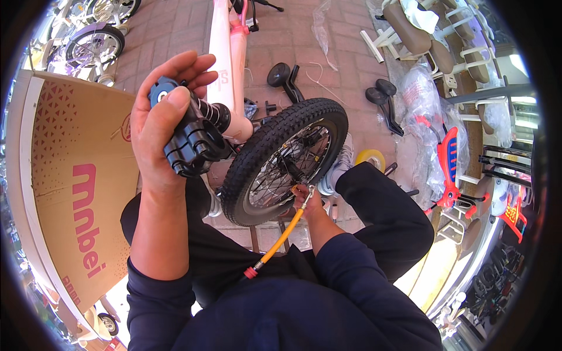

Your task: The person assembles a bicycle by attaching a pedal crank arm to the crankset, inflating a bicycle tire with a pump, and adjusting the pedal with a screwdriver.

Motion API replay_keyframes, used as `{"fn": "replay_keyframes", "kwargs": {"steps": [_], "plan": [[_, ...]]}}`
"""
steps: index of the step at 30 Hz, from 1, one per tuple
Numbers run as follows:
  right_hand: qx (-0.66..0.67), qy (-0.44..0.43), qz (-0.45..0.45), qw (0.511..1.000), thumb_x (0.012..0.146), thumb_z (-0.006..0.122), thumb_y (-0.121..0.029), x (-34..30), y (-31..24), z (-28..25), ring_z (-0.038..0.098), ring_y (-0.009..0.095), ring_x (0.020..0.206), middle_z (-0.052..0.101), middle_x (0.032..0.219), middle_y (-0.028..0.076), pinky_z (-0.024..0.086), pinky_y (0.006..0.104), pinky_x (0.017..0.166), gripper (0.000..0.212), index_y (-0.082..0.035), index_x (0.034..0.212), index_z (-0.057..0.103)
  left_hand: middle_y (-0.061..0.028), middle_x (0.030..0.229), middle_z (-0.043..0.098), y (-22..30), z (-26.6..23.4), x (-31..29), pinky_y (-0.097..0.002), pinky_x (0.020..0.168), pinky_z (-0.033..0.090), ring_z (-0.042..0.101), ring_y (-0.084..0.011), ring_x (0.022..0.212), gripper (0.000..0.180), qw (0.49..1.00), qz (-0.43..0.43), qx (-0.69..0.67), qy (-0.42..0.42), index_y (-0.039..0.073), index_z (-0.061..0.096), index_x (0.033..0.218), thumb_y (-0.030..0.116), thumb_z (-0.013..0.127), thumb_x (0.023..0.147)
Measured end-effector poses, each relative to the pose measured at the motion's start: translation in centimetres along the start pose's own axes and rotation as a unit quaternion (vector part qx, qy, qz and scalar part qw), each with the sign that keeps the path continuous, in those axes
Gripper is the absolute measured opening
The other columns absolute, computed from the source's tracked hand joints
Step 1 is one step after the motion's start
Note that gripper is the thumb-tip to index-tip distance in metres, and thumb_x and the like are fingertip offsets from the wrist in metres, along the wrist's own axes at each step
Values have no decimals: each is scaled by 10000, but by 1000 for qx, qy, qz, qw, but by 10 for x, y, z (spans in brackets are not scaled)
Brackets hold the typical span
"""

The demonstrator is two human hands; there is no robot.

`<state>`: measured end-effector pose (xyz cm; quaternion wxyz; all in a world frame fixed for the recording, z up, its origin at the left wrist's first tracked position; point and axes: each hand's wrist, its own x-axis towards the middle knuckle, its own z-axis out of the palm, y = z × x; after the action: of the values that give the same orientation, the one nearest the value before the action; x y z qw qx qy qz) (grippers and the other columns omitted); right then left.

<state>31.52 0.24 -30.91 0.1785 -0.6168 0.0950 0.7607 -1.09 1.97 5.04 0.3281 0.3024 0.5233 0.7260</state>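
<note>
My left hand (164,117) is wrapped round a black handlebar stem (196,143) with a blue top cap; its thumb presses on the stem and some fingers stick out beyond. Below the stem are black ringed parts and the pale pink bicycle frame (219,52). A knobbly black-tyred wheel (234,187) stands tilted between my legs. At its near right side, my right hand (311,205) is closed on the metal end of a yellow air hose (284,238), by the rim and spokes. Whether the fitting sits on the valve is hidden by my fingers.
A large cardboard box (88,175) stands at my left. On the brick paving lie black training wheels (383,96), clear plastic wrap (413,96) and a yellow tape roll (370,157). A red-and-blue toy-like part (449,167) and brown seats (410,26) line the right side.
</note>
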Motion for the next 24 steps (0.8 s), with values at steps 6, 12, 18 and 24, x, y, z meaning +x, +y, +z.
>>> {"fn": "replay_keyframes", "kwargs": {"steps": [6, 12, 18, 24], "plan": [[4, -15, 13, 1000, 963, 536, -297, 12, 1, -12, 453, 122, 478, 689, 813, 117, 326, 239, 414, 213, -113, 924, 634, -247, 1260, 629, 1, 1, 0, -343, 1021, 458, 623, -263, 1130, 514, 1000, 1, 0, 1, -74, 548, 1315, 201, 577, 881], [5, 14, 37, 999, 970, 527, -310, 11, 2, -10, 436, 119, 484, 705, 891, 147, 323, 238, 424, 224, -115, 996, 634, -247, 1259, 632, -1, -1, 1, -343, 1019, 456, 625, -260, 1129, 512, 1000, 3, -7, -3, -74, 550, 1312, 198, 575, 879], [-27, -12, 29, 999, 967, 505, -320, 0, 2, -3, 417, 108, 472, 701, 889, 136, 316, 239, 418, 255, -102, 980, 637, -248, 1260, 633, -1, -2, 1, -337, 1016, 457, 629, -258, 1128, 516, 1000, 5, -2, 1, -74, 551, 1311, 205, 581, 877], [-53, -55, 32, 997, 860, 636, -201, 18, -2, -12, 409, 92, 463, 670, 817, 89, 311, 240, 404, 114, -88, 861, 649, -247, 1260, 633, -2, -1, 2, -334, 1015, 458, 630, -258, 1127, 521, 1000, 5, -3, -4, -75, 554, 1308, 211, 586, 874]]}}
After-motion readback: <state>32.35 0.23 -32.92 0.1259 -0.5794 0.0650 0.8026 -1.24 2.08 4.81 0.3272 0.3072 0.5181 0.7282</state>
